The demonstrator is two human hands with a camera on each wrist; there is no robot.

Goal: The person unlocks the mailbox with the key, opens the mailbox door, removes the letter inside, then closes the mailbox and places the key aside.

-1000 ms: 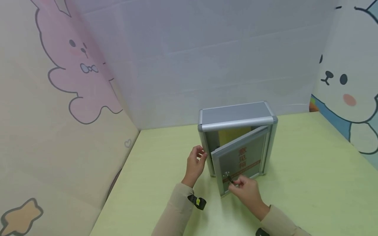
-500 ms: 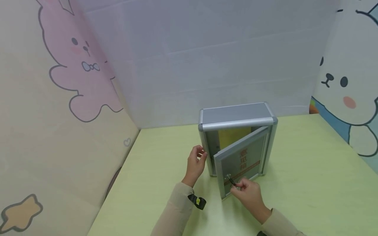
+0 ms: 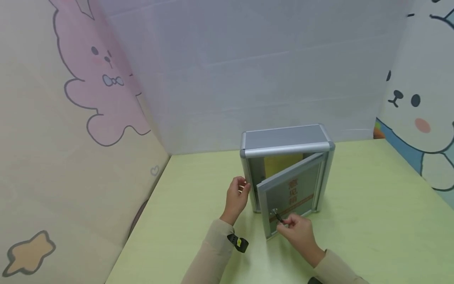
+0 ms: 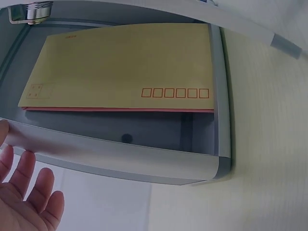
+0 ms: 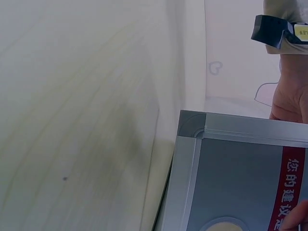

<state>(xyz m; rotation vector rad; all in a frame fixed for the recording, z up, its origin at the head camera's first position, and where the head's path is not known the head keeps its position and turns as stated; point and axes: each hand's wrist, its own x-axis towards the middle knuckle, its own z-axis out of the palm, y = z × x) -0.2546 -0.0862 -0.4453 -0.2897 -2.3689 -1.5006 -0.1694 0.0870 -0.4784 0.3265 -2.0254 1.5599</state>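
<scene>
A grey metal box [image 3: 287, 138] with silver edges stands on the table, its hinged door [image 3: 305, 185] partly ajar. Red characters and a red band mark the door's front. My right hand [image 3: 299, 236] pinches a black-headed key [image 3: 278, 217] at the door's lock [image 3: 273, 211]. At the box's left side, my left hand [image 3: 235, 199] rests its relaxed fingers along the frame. Inside lies a tan envelope [image 4: 125, 67] with red postcode squares, with a red edge showing under it. In the right wrist view only fingertips [image 5: 296, 217] of the right hand appear.
The pale yellow-green table [image 3: 372, 205] extends around the box. Behind it hangs a light cloth backdrop [image 3: 248, 71], and printed cartoon cloths stand at left and right. A black strap [image 3: 238, 242] circles the left sleeve.
Early on, the door swung slightly wider as my right hand drew the key a little to the right and toward me. My left hand has stayed against the box's side.
</scene>
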